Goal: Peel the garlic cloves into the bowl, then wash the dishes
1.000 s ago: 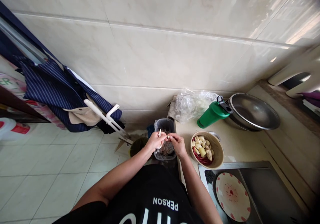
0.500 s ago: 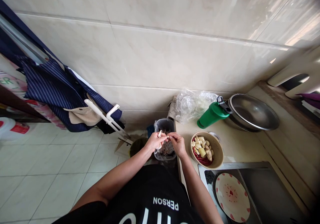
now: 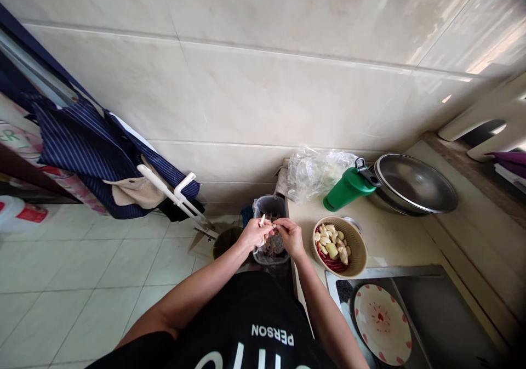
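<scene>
My left hand is closed around a slim white stick-like thing, whose ends show above and below the fingers. Its kind is too small to make out. Close beside it, my right hand pinches a small pale piece that looks like a garlic clove, and the fingertips of both hands meet there. Below the hands stands a lined grey trash bin with scraps and clear plastic inside. To the right, a beige basket holds peeled garlic cloves, ginger and red chilies.
On the counter are a green shaker bottle, crumpled plastic bags and a metal pan. A patterned plate lies on the stove at lower right. A striped apron and white handles are at left.
The hands stay together over the bin, with only a slight shift of the right fingers. The view has moved very slightly.
</scene>
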{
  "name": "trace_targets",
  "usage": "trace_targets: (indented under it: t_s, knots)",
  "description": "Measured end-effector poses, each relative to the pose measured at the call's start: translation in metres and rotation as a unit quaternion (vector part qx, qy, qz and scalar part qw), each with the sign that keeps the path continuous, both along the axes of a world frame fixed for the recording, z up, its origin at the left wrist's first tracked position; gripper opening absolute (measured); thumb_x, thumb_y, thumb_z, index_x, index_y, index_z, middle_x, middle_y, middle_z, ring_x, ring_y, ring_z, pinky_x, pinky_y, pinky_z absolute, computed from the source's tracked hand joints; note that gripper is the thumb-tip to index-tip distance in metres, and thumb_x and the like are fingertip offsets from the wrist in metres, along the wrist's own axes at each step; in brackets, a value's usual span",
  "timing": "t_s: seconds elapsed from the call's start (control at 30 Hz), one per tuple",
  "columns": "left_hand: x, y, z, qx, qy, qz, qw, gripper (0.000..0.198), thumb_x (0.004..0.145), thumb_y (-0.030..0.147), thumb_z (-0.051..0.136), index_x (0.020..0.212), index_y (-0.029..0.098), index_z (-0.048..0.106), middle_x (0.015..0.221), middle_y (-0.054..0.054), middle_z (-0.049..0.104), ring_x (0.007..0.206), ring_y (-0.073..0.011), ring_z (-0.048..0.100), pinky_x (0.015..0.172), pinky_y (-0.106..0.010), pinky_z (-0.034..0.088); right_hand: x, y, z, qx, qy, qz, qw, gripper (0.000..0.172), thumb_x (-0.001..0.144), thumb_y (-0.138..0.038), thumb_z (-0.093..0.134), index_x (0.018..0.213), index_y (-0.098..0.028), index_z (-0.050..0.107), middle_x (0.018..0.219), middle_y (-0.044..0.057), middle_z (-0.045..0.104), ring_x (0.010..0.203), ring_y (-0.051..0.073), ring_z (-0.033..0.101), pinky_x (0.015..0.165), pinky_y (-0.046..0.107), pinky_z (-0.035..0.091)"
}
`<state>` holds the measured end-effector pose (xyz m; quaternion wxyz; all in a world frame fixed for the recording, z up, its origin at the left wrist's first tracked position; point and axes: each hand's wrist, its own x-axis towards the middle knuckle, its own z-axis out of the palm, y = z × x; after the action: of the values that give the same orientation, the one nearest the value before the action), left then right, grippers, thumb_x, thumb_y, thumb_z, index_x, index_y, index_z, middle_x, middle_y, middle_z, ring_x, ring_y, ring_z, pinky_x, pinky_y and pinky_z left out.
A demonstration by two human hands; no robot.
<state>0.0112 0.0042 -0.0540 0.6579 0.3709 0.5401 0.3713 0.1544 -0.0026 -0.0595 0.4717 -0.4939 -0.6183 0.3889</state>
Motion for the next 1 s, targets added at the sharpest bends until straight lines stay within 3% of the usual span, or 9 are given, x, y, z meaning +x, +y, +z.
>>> trace_targets:
  t_s: [0.13, 0.23, 0.33, 0.47, 0.63, 0.8, 1.0]
  knots:
    - [-0.001, 0.0, 0.001, 0.005, -0.002, 0.019, 1.0, 0.018, 0.061, 0.027, 0.066, 0.067, 0.014, 0.056, 0.048, 0.001, 0.055, 0.036, -0.0065, 0.042, 0.036, -0.018, 0.028, -0.002, -0.001, -0.003, -0.028, 0.023, 0.007, 0.999, 0.016, 0.08, -0.025, 0.055, 0.081, -0.022, 0.071, 0.086, 0.005, 0.067, 0.08, 0.018, 0.061, 0.075, 0.031, 0.048]
    - [-0.001, 0.0, 0.003, 0.0, 0.0, 0.031, 1.0, 0.017, 0.06, 0.026, 0.067, 0.064, 0.014, 0.055, 0.045, 0.002, 0.052, 0.036, -0.0063, 0.041, 0.037, -0.018, 0.027, -0.004, -0.003, -0.006, -0.09, 0.111, 0.031, 0.989, 0.014, 0.076, -0.03, 0.061, 0.083, -0.021, 0.071, 0.086, 0.005, 0.067, 0.079, 0.018, 0.061, 0.075, 0.031, 0.048]
    - [0.002, 0.0, 0.006, -0.009, -0.005, 0.034, 0.999, 0.017, 0.059, 0.026, 0.066, 0.059, 0.014, 0.054, 0.045, 0.002, 0.051, 0.036, -0.0058, 0.04, 0.037, -0.018, 0.027, -0.009, -0.006, -0.008, -0.157, 0.225, 0.045, 0.961, 0.018, 0.07, -0.031, 0.069, 0.084, -0.021, 0.069, 0.081, 0.002, 0.067, 0.074, 0.016, 0.06, 0.073, 0.03, 0.048]
    - [0.007, -0.001, 0.006, -0.022, -0.004, 0.024, 0.999, 0.02, 0.061, 0.026, 0.063, 0.052, 0.015, 0.05, 0.045, 0.002, 0.05, 0.035, -0.0049, 0.038, 0.036, -0.018, 0.025, -0.017, -0.008, -0.005, -0.21, 0.345, 0.005, 0.915, 0.019, 0.067, -0.033, 0.071, 0.078, -0.019, 0.067, 0.07, -0.001, 0.064, 0.061, 0.012, 0.056, 0.065, 0.027, 0.047]
    - [0.007, -0.003, -0.003, -0.033, 0.028, 0.015, 0.999, 0.018, 0.062, 0.027, 0.062, 0.053, 0.015, 0.051, 0.044, 0.002, 0.05, 0.033, -0.0053, 0.038, 0.035, -0.019, 0.026, -0.017, -0.002, -0.001, -0.245, 0.416, -0.031, 0.875, 0.027, 0.061, -0.039, 0.075, 0.078, -0.02, 0.065, 0.074, 0.0, 0.064, 0.055, 0.01, 0.052, 0.057, 0.025, 0.045]
    - [0.003, -0.001, -0.008, 0.005, 0.069, 0.043, 0.997, 0.011, 0.061, 0.022, 0.062, 0.058, 0.015, 0.054, 0.046, 0.003, 0.05, 0.036, -0.0056, 0.041, 0.037, -0.018, 0.027, -0.006, 0.0, -0.003, -0.223, 0.392, -0.053, 0.891, 0.031, 0.062, -0.043, 0.073, 0.081, -0.021, 0.064, 0.08, 0.002, 0.063, 0.06, 0.011, 0.052, 0.056, 0.024, 0.045]
    - [0.003, -0.001, 0.002, 0.058, 0.077, 0.03, 0.995, 0.01, 0.065, 0.023, 0.058, 0.064, 0.013, 0.061, 0.043, 0.004, 0.047, 0.036, -0.0065, 0.041, 0.039, -0.019, 0.03, -0.006, -0.005, -0.006, -0.212, 0.287, -0.021, 0.934, 0.027, 0.068, -0.043, 0.066, 0.08, -0.019, 0.063, 0.07, 0.0, 0.06, 0.057, 0.011, 0.05, 0.057, 0.024, 0.044]
